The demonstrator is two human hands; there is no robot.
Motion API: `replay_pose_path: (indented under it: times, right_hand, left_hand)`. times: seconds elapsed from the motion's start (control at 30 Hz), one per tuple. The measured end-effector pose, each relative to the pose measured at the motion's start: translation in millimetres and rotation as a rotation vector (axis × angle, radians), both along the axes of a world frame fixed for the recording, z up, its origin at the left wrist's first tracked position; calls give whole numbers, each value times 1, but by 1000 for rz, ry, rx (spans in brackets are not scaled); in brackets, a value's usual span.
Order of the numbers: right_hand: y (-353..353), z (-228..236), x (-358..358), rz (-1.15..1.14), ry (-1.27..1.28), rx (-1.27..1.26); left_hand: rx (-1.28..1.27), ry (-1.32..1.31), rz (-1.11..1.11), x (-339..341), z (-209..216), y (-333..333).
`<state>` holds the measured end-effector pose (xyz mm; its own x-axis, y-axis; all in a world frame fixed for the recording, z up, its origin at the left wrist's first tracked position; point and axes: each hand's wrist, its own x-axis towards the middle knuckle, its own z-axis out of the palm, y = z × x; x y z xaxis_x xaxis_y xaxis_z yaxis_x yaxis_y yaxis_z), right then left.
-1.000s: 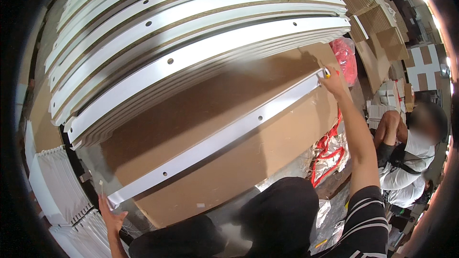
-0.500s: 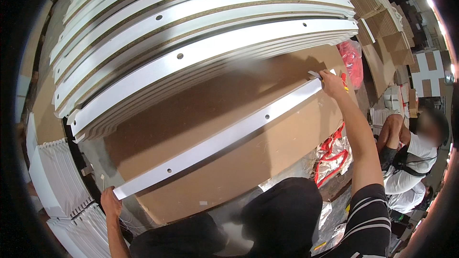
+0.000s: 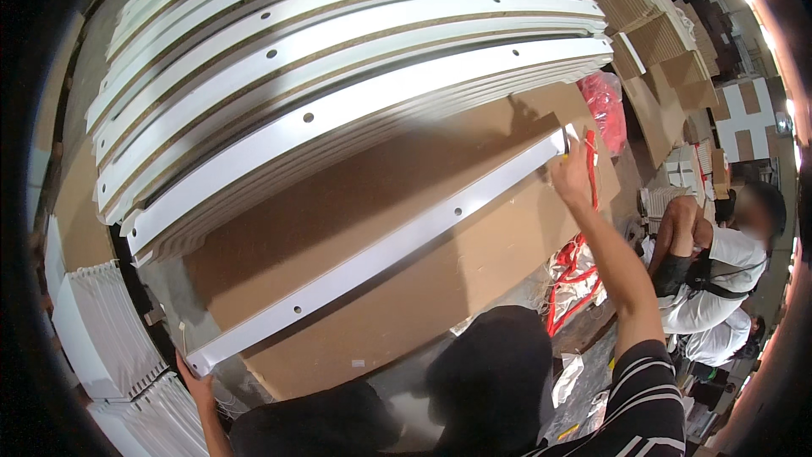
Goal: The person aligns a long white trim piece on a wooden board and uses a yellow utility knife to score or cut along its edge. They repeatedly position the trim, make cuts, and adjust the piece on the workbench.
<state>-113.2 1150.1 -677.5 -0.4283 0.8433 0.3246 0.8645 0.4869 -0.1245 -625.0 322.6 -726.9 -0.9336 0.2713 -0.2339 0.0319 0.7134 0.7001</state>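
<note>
A long, narrow white board [image 3: 372,261] with round holes lies slantwise over a brown cardboard sheet [image 3: 338,203]. My left hand [image 3: 198,388] is closed at its near left end, next to a hole there. At the far right end my right hand [image 3: 573,176] grips the board, its fingers partly hidden behind the back of the hand. A small white flap or tab [image 3: 569,129] sticks up beside the right fingers. Just right of this hand hangs a red strip [image 3: 591,161].
Beyond the cardboard stand stacks of similar white boards [image 3: 355,89]. More white panels [image 3: 97,322] are stacked at left. Pink plastic wrapping [image 3: 601,110] lies at the far right, cardboard pieces [image 3: 664,51] behind it. A co-worker in a white shirt [image 3: 719,275] sits at right.
The board's left end has shifted slightly left and nearer, showing a hole at that end. My right hand has turned around the far end. The whole view has shifted a little.
</note>
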Motion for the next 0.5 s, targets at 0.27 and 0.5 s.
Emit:
replay_pose_path:
  times: [0.27,0.5]
  right_hand:
    - [-106,-6,-59,-556,863,-1249]
    - [-68,-19,-77,-662,916,-1056]
  left_hand:
    - [173,-477,324,-24,-30,-58]
    - [33,-310,251,-37,-27,22]
